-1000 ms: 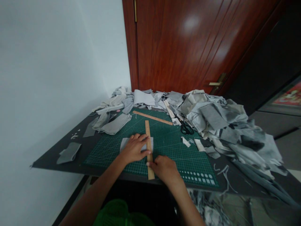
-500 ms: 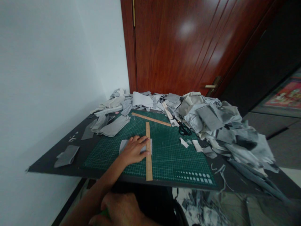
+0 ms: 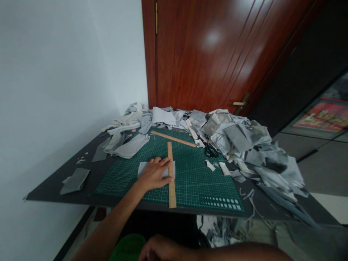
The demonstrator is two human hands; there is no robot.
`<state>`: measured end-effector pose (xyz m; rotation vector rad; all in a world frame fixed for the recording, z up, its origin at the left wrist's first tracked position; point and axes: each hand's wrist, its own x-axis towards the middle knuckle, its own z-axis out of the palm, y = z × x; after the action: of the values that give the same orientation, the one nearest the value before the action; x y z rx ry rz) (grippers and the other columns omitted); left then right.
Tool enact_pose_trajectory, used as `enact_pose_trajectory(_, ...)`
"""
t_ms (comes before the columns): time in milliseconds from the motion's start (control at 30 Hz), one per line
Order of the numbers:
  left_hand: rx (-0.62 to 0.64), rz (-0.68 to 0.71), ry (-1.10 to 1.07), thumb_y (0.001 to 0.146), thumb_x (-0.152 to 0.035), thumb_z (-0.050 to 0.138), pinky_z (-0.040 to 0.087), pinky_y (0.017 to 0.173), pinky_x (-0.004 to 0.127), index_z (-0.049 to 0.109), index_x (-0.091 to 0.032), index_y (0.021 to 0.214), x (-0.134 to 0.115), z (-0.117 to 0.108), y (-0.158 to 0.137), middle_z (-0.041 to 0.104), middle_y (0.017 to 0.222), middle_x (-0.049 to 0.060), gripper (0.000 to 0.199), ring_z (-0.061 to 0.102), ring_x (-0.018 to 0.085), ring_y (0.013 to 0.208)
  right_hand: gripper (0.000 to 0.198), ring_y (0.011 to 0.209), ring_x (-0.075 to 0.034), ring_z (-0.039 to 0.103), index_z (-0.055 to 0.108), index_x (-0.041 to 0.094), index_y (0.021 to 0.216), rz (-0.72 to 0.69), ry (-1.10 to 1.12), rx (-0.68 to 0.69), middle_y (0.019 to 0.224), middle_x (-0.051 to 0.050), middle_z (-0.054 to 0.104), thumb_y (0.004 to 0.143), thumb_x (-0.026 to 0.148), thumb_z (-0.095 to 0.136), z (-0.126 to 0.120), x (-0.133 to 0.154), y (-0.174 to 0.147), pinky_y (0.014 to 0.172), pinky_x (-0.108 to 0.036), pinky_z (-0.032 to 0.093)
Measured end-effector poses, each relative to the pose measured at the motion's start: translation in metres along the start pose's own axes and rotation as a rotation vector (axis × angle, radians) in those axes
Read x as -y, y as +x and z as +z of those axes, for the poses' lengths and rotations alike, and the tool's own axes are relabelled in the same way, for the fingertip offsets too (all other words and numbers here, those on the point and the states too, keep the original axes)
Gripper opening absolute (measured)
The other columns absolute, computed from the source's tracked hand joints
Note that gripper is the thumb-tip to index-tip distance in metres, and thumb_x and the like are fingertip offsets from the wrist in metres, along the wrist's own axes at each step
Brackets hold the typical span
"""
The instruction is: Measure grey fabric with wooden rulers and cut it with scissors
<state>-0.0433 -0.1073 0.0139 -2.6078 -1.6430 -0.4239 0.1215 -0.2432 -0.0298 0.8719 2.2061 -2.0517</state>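
Observation:
My left hand lies palm down with fingers spread, its fingertips and thumb pressing on a wooden ruler. The ruler crosses the right end of a pale grey fabric piece, which lies under the hand on a green cutting mat. At the bottom edge, below the table, my right hand is curled and partly cut off. Beside it shows a rounded green thing whose kind I cannot tell. Whatever is inside the right hand's fingers is hidden.
A second wooden ruler lies slanted at the mat's far side. Black-handled scissors rest by a large heap of grey fabric. More cloth pieces lie at the left. A wall and a door border the table.
My right hand has moved away from beside the left forearm toward the right and lower. More of the green thing shows. The left hand and ruler stay in place; the view has shifted slightly.

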Motion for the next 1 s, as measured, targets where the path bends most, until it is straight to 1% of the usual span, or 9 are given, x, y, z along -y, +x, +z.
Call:
enact_pose_trajectory(67, 0.008, -0.003, 0.008, 0.085, -0.056, 0.068, 0.04, 0.097, 0.047, 0.052, -0.025, 0.145, 0.001, 0.002, 0.0, 0.051, 0.151, 0.009, 0.07, 0.05, 0.035, 0.122, 0.018, 0.06, -0.009, 0.055, 0.068, 0.019, 0.104, -0.231, 0.098, -0.044, 0.08, 0.004, 0.059, 0.091, 0.014, 0.056, -0.023, 0.032, 0.005, 0.057, -0.019, 0.047)
enact_pose_trajectory(100, 0.009, -0.005, 0.012, 0.084, -0.057, 0.069, 0.04, 0.099, 0.047, 0.052, -0.024, 0.145, 0.001, 0.003, 0.0, 0.052, 0.151, 0.009, 0.071, 0.05, 0.035, 0.122, 0.019, 0.06, -0.009, 0.056, 0.067, 0.019, 0.106, -0.345, 0.122, -0.107, 0.082, 0.003, 0.06, 0.094, 0.018, 0.052, -0.037, 0.05, 0.011, 0.056, -0.019, 0.049)
enact_pose_trajectory(200, -0.004, -0.021, 0.029, 0.085, -0.048, 0.07, 0.038, 0.104, 0.044, 0.056, -0.021, 0.142, 0.002, 0.006, -0.001, 0.056, 0.145, 0.009, 0.065, 0.05, 0.035, 0.125, 0.018, 0.064, -0.011, 0.06, 0.064, 0.02, 0.108, -0.575, 0.181, -0.405, 0.079, 0.004, 0.063, 0.091, 0.023, 0.06, -0.093, 0.092, 0.042, 0.063, -0.022, 0.053)
enact_pose_trajectory(300, -0.006, -0.013, 0.035, 0.085, -0.048, 0.07, 0.041, 0.1, 0.046, 0.06, -0.021, 0.137, 0.0, 0.004, -0.001, 0.059, 0.139, 0.012, 0.06, 0.051, 0.035, 0.122, 0.019, 0.065, -0.012, 0.061, 0.063, 0.017, 0.104, -0.552, 0.333, -0.886, 0.083, 0.001, 0.066, 0.089, 0.027, 0.059, -0.155, 0.096, 0.073, 0.067, -0.025, 0.055)
enact_pose_trajectory(400, 0.013, 0.002, 0.029, 0.081, -0.057, 0.072, 0.043, 0.093, 0.047, 0.054, -0.026, 0.142, -0.004, -0.001, 0.0, 0.056, 0.145, 0.009, 0.071, 0.052, 0.034, 0.115, 0.023, 0.068, -0.013, 0.061, 0.06, 0.017, 0.108, -0.496, 0.385, -1.012, 0.08, 0.001, 0.064, 0.092, 0.031, 0.052, -0.205, 0.073, 0.083, 0.069, -0.026, 0.055)
enact_pose_trajectory(467, 0.024, -0.013, 0.037, 0.08, -0.061, 0.072, 0.041, 0.094, 0.048, 0.05, -0.025, 0.146, -0.006, -0.003, 0.001, 0.052, 0.149, 0.008, 0.079, 0.05, 0.034, 0.117, 0.021, 0.068, -0.013, 0.063, 0.06, 0.017, 0.105, -0.441, 0.4, -0.993, 0.077, 0.002, 0.064, 0.09, 0.031, 0.054, -0.226, 0.056, 0.081, 0.069, -0.027, 0.057)
enact_pose_trajectory(600, 0.05, -0.032, 0.061, 0.078, -0.069, 0.071, 0.038, 0.096, 0.048, 0.049, -0.025, 0.148, -0.007, -0.003, 0.002, 0.051, 0.151, 0.007, 0.085, 0.048, 0.035, 0.119, 0.016, 0.057, -0.013, 0.065, 0.061, 0.018, 0.09, -0.286, 0.383, -0.776, 0.064, 0.004, 0.064, 0.077, 0.019, 0.071, -0.246, 0.039, 0.074, 0.059, -0.027, 0.059)
enact_pose_trajectory(767, 0.063, -0.031, 0.069, 0.077, -0.073, 0.069, 0.039, 0.094, 0.046, 0.049, -0.025, 0.147, -0.006, -0.001, 0.002, 0.051, 0.151, 0.007, 0.087, 0.049, 0.034, 0.118, 0.023, 0.048, -0.012, 0.063, 0.055, 0.018, 0.077, -0.152, 0.322, -0.627, 0.054, 0.004, 0.062, 0.071, 0.007, 0.075, -0.254, 0.032, 0.067, 0.045, -0.021, 0.055)
enact_pose_trajectory(1000, 0.06, -0.018, 0.065, 0.079, -0.068, 0.07, 0.039, 0.094, 0.046, 0.05, -0.024, 0.145, -0.006, -0.002, 0.003, 0.052, 0.15, 0.006, 0.082, 0.049, 0.033, 0.118, 0.016, 0.047, -0.008, 0.06, 0.06, 0.017, 0.08, -0.097, 0.207, -0.515, 0.055, 0.007, 0.061, 0.078, 0.004, 0.068, -0.252, 0.033, 0.058, 0.046, -0.017, 0.055)
